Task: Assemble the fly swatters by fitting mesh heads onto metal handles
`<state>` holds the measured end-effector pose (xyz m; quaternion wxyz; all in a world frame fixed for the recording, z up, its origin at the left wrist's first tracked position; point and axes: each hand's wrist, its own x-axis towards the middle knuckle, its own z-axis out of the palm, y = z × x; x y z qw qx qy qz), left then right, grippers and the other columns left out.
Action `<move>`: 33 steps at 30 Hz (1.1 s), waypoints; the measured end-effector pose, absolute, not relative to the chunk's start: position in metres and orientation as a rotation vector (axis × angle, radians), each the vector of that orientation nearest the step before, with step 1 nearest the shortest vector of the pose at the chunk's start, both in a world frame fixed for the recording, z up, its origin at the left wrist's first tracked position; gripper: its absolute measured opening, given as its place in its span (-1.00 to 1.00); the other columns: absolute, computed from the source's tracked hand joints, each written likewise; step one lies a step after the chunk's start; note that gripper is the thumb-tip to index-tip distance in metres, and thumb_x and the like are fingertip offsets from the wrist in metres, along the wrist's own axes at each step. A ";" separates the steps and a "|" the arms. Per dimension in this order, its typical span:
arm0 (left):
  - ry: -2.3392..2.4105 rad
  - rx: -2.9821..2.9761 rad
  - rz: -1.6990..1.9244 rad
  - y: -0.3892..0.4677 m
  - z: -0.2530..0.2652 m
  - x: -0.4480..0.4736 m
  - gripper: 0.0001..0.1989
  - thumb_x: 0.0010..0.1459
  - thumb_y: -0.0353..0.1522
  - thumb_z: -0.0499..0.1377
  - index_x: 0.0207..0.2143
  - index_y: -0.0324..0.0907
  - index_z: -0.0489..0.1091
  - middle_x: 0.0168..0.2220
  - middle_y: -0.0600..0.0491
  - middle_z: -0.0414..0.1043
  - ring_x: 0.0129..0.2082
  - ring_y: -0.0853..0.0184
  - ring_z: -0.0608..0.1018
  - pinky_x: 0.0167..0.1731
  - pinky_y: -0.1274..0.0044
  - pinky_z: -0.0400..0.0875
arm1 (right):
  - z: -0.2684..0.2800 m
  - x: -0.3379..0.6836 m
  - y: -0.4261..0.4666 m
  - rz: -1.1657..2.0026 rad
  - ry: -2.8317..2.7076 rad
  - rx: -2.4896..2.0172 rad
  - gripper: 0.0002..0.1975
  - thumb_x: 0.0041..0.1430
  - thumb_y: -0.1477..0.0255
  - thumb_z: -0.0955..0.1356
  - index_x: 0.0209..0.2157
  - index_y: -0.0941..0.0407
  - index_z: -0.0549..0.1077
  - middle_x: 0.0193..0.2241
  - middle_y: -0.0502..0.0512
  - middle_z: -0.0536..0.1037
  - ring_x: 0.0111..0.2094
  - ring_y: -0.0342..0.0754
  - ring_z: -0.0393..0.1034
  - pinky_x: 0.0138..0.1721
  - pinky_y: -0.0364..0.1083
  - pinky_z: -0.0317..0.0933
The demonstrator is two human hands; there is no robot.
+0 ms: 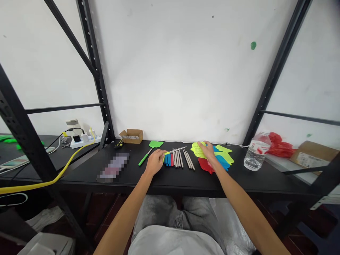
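Observation:
My left hand (155,161) is closed around the yellow-green grip of a fly swatter handle, whose metal rod (178,149) points right. My right hand (208,151) pinches a yellow-green fly swatter head (197,150), close to the rod's tip but apart from it. Under and beside my right hand lie loose swatter heads: a red one (205,165), a blue one (223,162) and yellow-green ones (224,148). Between my hands lie blue grips (167,161), a red grip (171,160) and several metal rods (188,160). Left of them rests a whole green fly swatter (145,157).
An open cardboard box (132,136) stands at the back left, near a blurred-out flat object (113,167). A large water bottle (256,152) stands on the right. Black rack posts (97,76) frame the table, and a yellow cable (65,170) crosses at left.

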<state>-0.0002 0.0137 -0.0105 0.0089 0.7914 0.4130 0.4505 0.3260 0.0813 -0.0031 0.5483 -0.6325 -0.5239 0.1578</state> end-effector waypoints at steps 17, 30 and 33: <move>1.238 2.508 1.334 0.011 -0.007 0.001 -0.67 0.28 -0.46 -0.01 -0.04 -0.14 0.48 -0.29 0.01 0.43 -0.28 0.31 0.46 -0.27 0.50 0.33 | 0.000 0.305 0.061 0.397 -1.192 -1.412 -0.42 0.00 -0.05 0.33 -0.12 0.12 0.37 -0.25 0.19 0.56 -0.27 0.12 0.47 -0.38 -0.07 0.26; 1.310 2.649 1.228 0.011 -0.011 0.002 -0.65 0.29 -0.45 -0.02 -0.01 -0.09 0.47 -0.22 0.01 0.44 -0.21 0.29 0.47 -0.23 0.51 0.32 | 0.008 0.300 0.042 0.231 -1.387 -1.346 -0.44 0.09 -0.07 0.27 -0.11 0.10 0.35 -0.29 0.13 0.53 -0.29 0.07 0.41 -0.33 -0.07 0.23; 1.318 2.653 1.223 0.011 -0.011 0.002 -0.65 0.30 -0.45 -0.03 0.00 -0.11 0.47 -0.24 0.01 0.43 -0.22 0.29 0.47 -0.22 0.51 0.33 | 0.008 0.295 0.041 0.203 -1.401 -1.332 -0.45 0.11 -0.06 0.25 -0.10 0.10 0.34 -0.31 0.12 0.52 -0.29 0.07 0.40 -0.31 -0.07 0.22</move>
